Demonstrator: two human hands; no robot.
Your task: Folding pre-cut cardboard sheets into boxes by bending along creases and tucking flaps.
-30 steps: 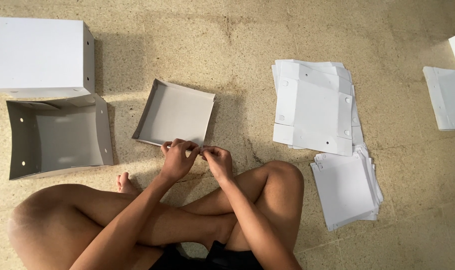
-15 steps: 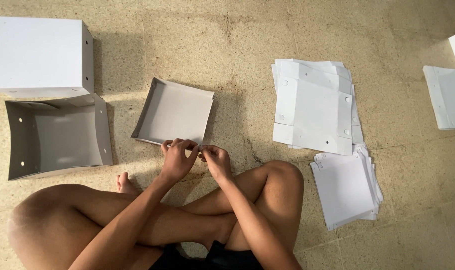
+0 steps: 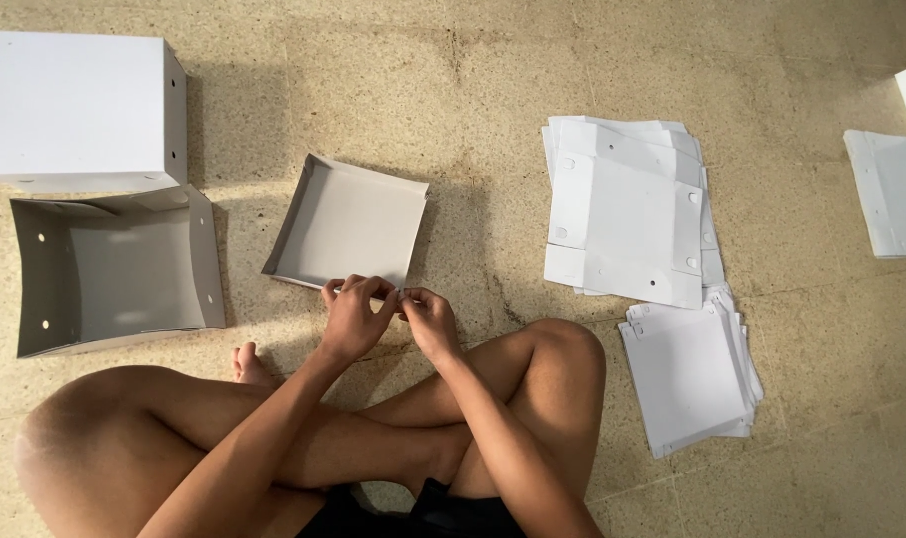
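**Both hands pinched at the near corner of the tray**

Here we are, looking straight down: the person sits cross-legged on the speckled floor [image 3: 493, 110], and both hands meet at the near edge of a shallow grey cardboard tray [image 3: 348, 224]. The tray lies just ahead of the knees, open side up, its far corners pointing away and slightly left; the work is all at its near-right corner.

The left hand [image 3: 351, 317] curls over the near wall, fingers bent and pressed together along the edge. The right hand [image 3: 428, 317] sits right beside it, thumb and fingertips nipped on the same corner. The two hands touch or nearly touch; what exactly sits between the fingertips is too small to tell.

So the tray lies straight forward of the fingers, its near wall running left to right under them. Both hands are about equally close.

Off to the left, well apart, an open-sided box [image 3: 114, 269] lies next to a closed white box [image 3: 79, 105]. To the right, two stacks of flat white sheets [image 3: 627, 214], [image 3: 692, 374] wait beyond the right knee.
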